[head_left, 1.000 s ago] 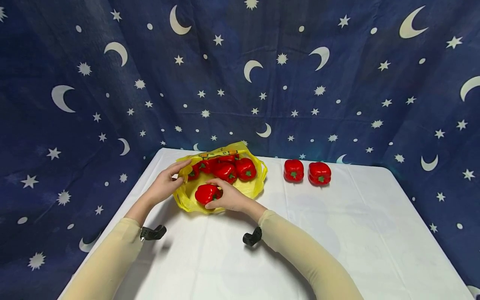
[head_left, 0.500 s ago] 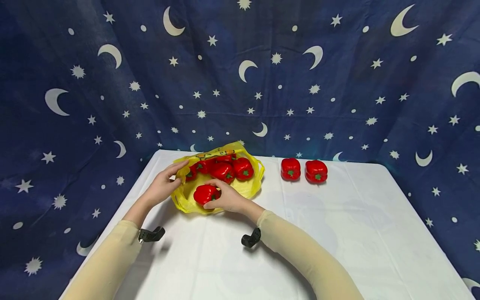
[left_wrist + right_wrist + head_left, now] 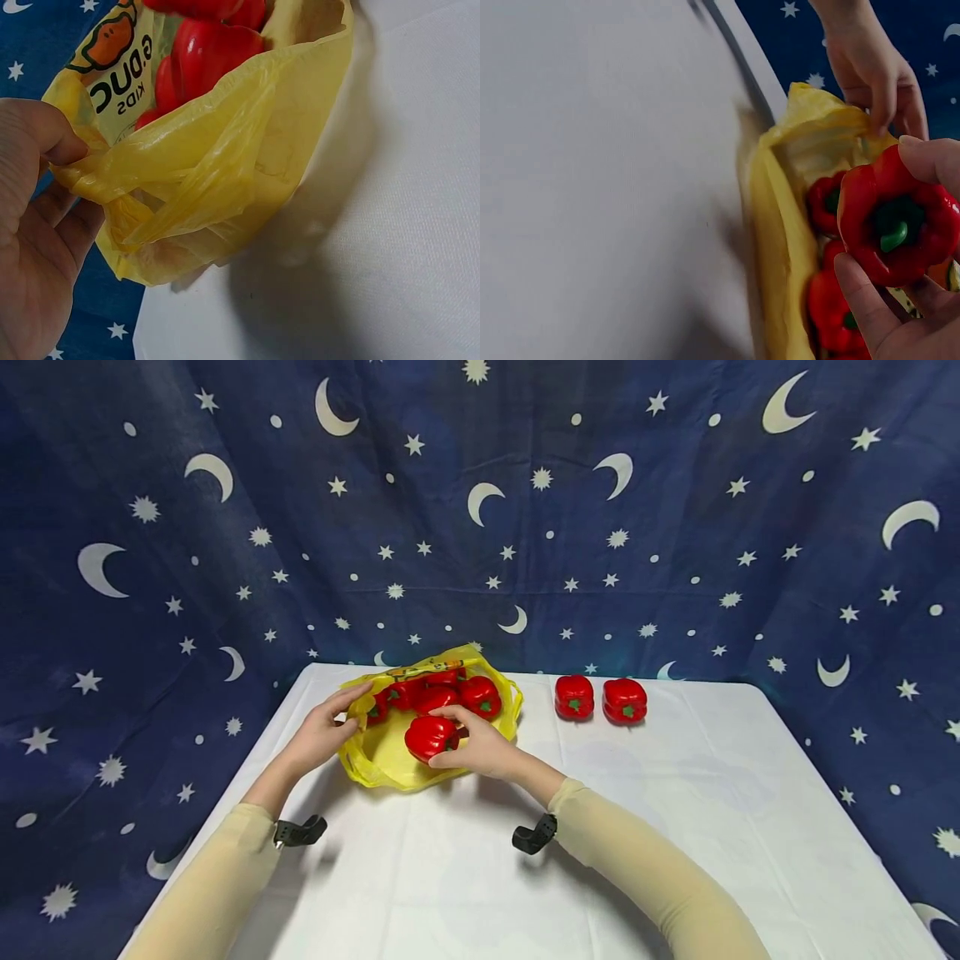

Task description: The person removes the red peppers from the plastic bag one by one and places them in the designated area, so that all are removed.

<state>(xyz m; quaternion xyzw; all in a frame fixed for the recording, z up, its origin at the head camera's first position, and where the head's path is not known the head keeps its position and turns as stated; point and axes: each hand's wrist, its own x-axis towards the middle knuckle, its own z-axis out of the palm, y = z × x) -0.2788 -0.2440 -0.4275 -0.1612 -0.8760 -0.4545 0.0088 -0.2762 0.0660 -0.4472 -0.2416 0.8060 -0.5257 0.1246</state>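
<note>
My right hand [image 3: 483,750] grips a shiny red bell pepper [image 3: 431,738] between thumb and fingers, over the mouth of a yellow plastic bag [image 3: 390,760]. In the right wrist view the green stem of this held bell pepper [image 3: 900,225] faces the camera. My left hand [image 3: 321,735] pinches the bag's left rim; the left wrist view shows thumb and fingers around the bunched yellow plastic [image 3: 112,176]. Several more red bell peppers [image 3: 478,695] lie inside at the back of the bag, partly hidden by one another and by the right hand.
Two red bell peppers, a left one [image 3: 574,697] and a right one [image 3: 625,702], stand side by side right of the bag. All rests on a white-covered table [image 3: 675,827]. A dark blue curtain [image 3: 420,510] with moons and stars hangs behind and beside it.
My right hand has lifted the bell pepper off the front of the bag and moved it slightly right. The left hand keeps its hold on the rim. The head view has shifted a little.
</note>
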